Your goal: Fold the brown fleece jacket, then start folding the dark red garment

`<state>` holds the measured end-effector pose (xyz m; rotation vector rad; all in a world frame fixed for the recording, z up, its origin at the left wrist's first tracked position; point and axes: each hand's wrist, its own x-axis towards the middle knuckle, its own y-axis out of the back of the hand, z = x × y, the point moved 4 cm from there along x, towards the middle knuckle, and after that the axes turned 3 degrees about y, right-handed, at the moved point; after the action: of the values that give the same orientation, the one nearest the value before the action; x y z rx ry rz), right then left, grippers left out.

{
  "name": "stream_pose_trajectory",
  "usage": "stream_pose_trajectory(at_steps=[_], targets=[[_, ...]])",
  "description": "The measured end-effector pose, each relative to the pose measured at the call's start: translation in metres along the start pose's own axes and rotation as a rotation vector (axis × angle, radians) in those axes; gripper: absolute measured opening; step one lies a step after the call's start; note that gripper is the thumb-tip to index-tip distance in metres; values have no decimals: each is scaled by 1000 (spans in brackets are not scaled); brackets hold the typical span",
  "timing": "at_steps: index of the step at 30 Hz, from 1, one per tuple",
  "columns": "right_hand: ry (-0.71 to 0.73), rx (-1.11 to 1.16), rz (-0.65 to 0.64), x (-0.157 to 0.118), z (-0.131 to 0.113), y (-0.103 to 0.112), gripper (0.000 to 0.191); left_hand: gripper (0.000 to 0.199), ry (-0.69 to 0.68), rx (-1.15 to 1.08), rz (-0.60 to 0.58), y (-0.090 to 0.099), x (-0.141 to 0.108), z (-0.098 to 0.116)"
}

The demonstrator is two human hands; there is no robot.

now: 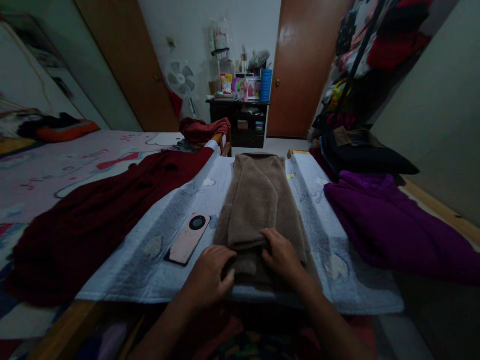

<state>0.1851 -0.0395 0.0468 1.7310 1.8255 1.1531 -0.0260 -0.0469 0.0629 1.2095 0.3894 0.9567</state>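
Apart at the tips, the grip of the left hand (213, 270) has its thumb and fingers curled at the near left corner of a folded brown garment (252, 205). The right hand (282, 254) reaches the near edge of the garment's upper layer, its index finger on top and its thumb lower down; whether that grip is closed on the fabric, I cannot tell. The garment lies lengthwise on a pale blue cloth (335, 245), between the person and the far edge of the cloth. Just left of it, a pink phone (188, 240) lies with its round camera facing up. Farther left, a dark red garment (101, 210) spreads over the cloth's edge and a patterned bed (71, 165). On the right, a purple garment (397, 225) lies partly on the cloth, nearer than a stack of dark clothes (363, 155).
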Motion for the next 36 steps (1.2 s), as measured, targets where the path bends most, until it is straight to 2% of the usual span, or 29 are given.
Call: stream_pose_trajectory(at_steps=[1,3,5,8,10,12,15,17,19,22,24,25,27,30,33,36], targets=[[1,13,4,0,1,0,51,37,-8,3,51,8,6,8],[-10,51,43,2,3,4,53,47,-45,59,181,19,21,26],[-40,87,87,5,5,10,55,61,-88,142,236,19,38,43],[-86,122,141,6,5,16,60,68,-177,202,180,3,64,60],[-107,143,191,3,6,19,64,58,-191,211,110,-11,78,64],[-133,165,229,-2,10,20,67,42,-162,221,55,-22,88,64],[-145,189,207,-9,16,22,66,27,-152,237,-17,-33,95,66],[-136,205,190,-12,19,28,58,21,-176,226,-57,-37,97,68],[-158,235,230,-17,23,39,46,16,-172,183,-84,-38,100,66],[-271,285,469,-28,32,60,28,16,-34,-8,-79,-34,111,50],[-348,278,661,-38,38,71,23,17,115,-231,-42,-29,121,34],[-368,261,711,-42,40,74,20,17,183,-365,-9,-26,126,25],[-357,205,659,-44,42,72,15,22,302,-641,77,-21,132,10],[-280,75,351,-34,36,55,11,33,433,-962,203,-19,135,-6],[-243,-132,103,-23,23,33,11,39,468,-1079,233,-23,132,-9],[-268,-326,-31,-13,9,17,19,36,413,-1056,216,-26,130,-4]])
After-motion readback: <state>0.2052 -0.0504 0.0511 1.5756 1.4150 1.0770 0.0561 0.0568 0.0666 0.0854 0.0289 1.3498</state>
